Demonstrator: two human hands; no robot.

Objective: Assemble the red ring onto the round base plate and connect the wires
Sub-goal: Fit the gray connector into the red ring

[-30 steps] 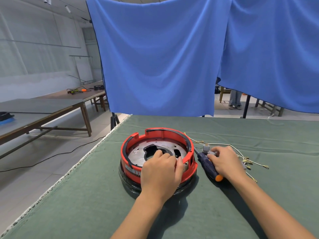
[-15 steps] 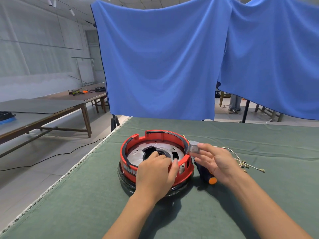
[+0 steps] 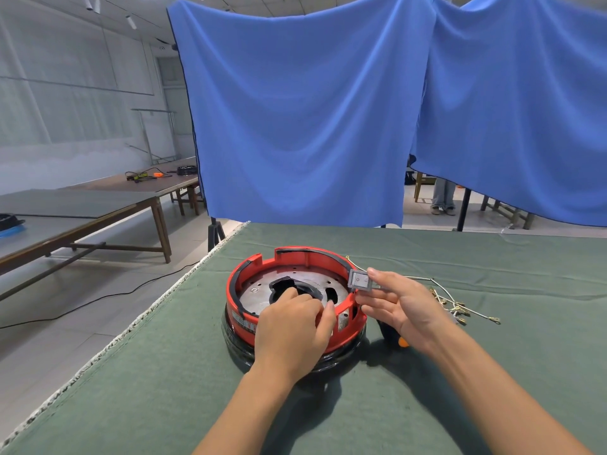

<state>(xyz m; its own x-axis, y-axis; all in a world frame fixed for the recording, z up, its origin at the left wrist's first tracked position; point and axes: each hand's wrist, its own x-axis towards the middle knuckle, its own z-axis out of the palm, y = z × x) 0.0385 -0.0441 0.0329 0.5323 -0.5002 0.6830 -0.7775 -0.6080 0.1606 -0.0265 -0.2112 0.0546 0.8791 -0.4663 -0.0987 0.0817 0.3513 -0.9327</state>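
The red ring already sits on the base plate, steadied by the left hand curled over its near rim, while the right hand pinches a small switch beside the ring's right edge; the wires lie loose on the surface, apparently unconnected.

A workshop hall: long worktables, hung blue cloth backdrops, bare floor.

Green-covered desk with parts on it.
On it sit the round base plate with red ring, loose wires and a screwdriver.
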